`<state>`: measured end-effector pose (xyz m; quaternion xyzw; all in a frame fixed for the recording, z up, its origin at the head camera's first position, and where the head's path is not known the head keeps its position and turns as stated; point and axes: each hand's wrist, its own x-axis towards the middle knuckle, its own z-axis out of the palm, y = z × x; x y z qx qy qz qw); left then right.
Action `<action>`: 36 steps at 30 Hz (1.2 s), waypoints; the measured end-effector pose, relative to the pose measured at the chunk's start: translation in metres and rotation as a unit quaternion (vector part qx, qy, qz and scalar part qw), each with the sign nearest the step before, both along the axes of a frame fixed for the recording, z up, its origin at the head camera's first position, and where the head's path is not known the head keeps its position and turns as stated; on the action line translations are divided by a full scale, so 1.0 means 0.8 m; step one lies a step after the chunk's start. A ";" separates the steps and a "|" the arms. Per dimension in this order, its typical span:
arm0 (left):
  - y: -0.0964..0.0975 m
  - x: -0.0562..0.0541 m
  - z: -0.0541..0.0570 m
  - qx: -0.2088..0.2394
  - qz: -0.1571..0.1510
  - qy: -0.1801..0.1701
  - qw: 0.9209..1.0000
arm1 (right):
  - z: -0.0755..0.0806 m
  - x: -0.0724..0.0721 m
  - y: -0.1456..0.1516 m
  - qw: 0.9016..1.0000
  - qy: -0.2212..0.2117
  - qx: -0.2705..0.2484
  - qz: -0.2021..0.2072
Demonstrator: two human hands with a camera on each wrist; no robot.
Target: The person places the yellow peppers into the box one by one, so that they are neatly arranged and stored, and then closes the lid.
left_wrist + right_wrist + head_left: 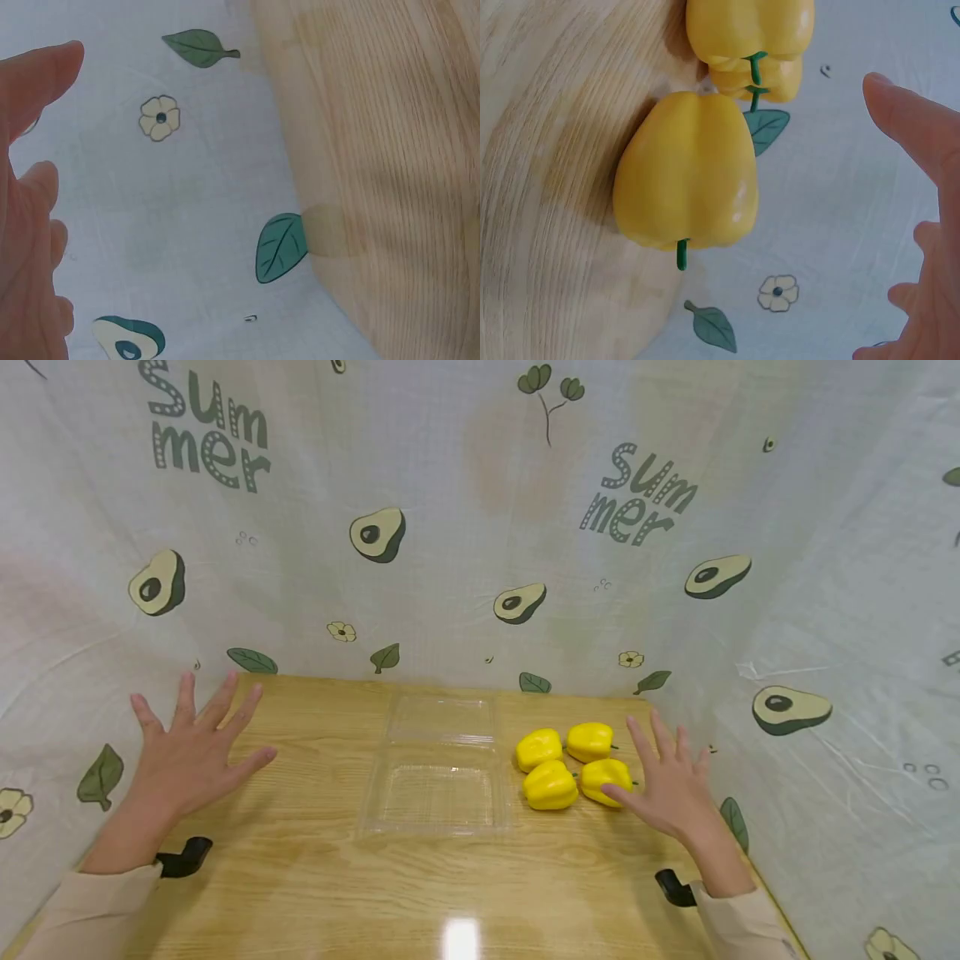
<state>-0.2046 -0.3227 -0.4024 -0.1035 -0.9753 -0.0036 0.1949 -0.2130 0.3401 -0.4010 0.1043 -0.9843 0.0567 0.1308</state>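
My left hand (189,760) hovers over the left side of the wooden table, fingers spread and holding nothing. On the other side my right hand (671,785) is also spread, its thumb overlapping the edge of the nearest yellow bell pepper (603,778) in the head view. Several yellow bell peppers with green stems sit grouped there; one bell pepper (686,172) shows large in the right wrist view, apart from the fingers. Between the hands lies a clear plastic clamshell container (438,793), its lid (442,717) folded back toward the wall. Only cloth and bare wood appear beyond the left hand in its wrist view.
A white cloth (442,460) printed with avocados, leaves and lettering hangs behind the table (330,893) and along both sides. Black straps (186,857) are on both wrists. A bright light reflection falls on the table's near edge.
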 end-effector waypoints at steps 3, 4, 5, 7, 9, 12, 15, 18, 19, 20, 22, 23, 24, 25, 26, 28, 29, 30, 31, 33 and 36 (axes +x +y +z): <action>0.003 -0.002 -0.002 0.005 -0.005 -0.004 1.000 | -0.001 -0.002 -0.003 1.000 0.013 0.000 0.011; 0.003 -0.002 -0.003 0.006 -0.007 -0.005 1.000 | -0.001 -0.003 -0.004 1.000 0.016 0.003 0.013; 0.004 -0.003 -0.004 0.007 -0.008 -0.006 1.000 | -0.002 -0.004 -0.005 1.000 0.017 0.003 0.016; 0.005 -0.004 -0.006 0.013 -0.013 -0.008 1.000 | -0.003 -0.005 -0.008 1.000 0.018 0.006 0.021; 0.006 -0.005 -0.008 0.023 -0.020 -0.012 0.999 | -0.002 -0.007 -0.010 0.999 0.018 0.009 0.027; 0.009 -0.007 -0.011 0.040 -0.030 -0.019 0.999 | -0.001 -0.010 -0.013 0.999 0.014 0.007 0.036; 0.012 -0.008 -0.013 0.052 -0.038 -0.023 0.998 | 0.001 -0.012 -0.017 0.999 0.007 0.001 0.042; 0.016 -0.011 -0.015 0.064 -0.042 -0.025 0.997 | 0.003 -0.015 -0.021 0.999 0.003 0.003 0.048; 0.018 -0.012 -0.016 0.067 -0.044 -0.025 0.996 | 0.003 -0.016 -0.022 0.999 0.001 0.002 0.050; 0.019 -0.013 -0.016 0.072 -0.046 -0.026 0.996 | 0.004 -0.017 -0.023 0.999 -0.001 0.002 0.054; 0.022 -0.015 -0.018 0.081 -0.052 -0.026 0.995 | 0.004 -0.019 -0.025 0.998 -0.003 0.001 0.063; 0.023 -0.015 -0.019 0.085 -0.055 -0.026 0.995 | 0.004 -0.020 -0.026 0.998 -0.005 -0.002 0.068; 0.024 -0.016 -0.020 0.089 -0.059 -0.028 0.994 | 0.003 -0.021 -0.027 0.997 -0.009 -0.004 0.071; 0.025 -0.017 -0.021 0.094 -0.062 -0.032 0.993 | 0.003 -0.022 -0.028 0.997 -0.012 -0.006 0.075; 0.026 -0.018 -0.023 0.100 -0.065 -0.038 0.992 | 0.003 -0.023 -0.029 0.997 -0.015 -0.007 0.078; 0.030 -0.019 -0.025 0.112 -0.069 -0.053 0.990 | 0.002 -0.025 -0.031 0.996 -0.019 -0.007 0.083; 0.031 -0.019 -0.027 0.120 -0.072 -0.063 0.988 | 0.002 -0.026 -0.032 0.996 -0.020 -0.005 0.084; 0.033 -0.019 -0.028 0.130 -0.074 -0.073 0.986 | 0.002 -0.027 -0.034 0.996 -0.019 -0.003 0.086; 0.035 -0.019 -0.029 0.141 -0.077 -0.083 0.984 | 0.002 -0.028 -0.035 0.996 -0.019 -0.001 0.088; 0.039 -0.019 -0.031 0.162 -0.084 -0.097 0.978 | 0.001 -0.031 -0.037 0.996 -0.017 0.005 0.091; 0.044 -0.019 -0.034 0.196 -0.099 -0.110 0.969 | -0.001 -0.034 -0.039 0.995 -0.016 0.006 0.098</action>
